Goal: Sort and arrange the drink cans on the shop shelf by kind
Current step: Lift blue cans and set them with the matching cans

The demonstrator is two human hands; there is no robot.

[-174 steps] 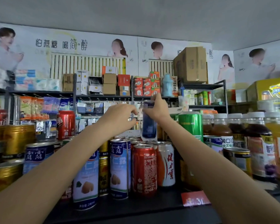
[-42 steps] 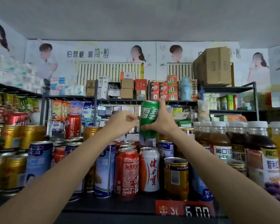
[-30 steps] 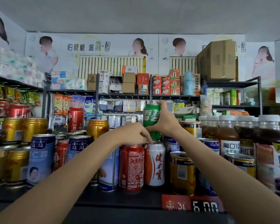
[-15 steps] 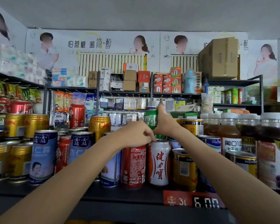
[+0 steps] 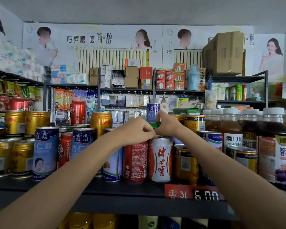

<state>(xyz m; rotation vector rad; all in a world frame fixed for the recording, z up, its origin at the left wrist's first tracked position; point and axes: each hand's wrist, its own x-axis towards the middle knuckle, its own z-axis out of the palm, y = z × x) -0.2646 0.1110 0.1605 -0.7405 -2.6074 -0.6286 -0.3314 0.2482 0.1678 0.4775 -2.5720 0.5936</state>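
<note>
Green can (image 5: 154, 124) gripped in right hand (image 5: 168, 125), mostly hidden behind both hands. Left hand (image 5: 135, 129) curled over red cola can (image 5: 135, 161); grip unclear. White can (image 5: 160, 160) in front.

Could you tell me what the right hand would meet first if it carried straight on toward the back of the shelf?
Probably the blue can standing just behind it. The right hand, gripping the green can, points up and back toward it. Depth is hard to judge, so the gap between them is unclear.

Both forearms are bare to the frame's edge, with no sleeves, and both hands are ungloved.
</note>
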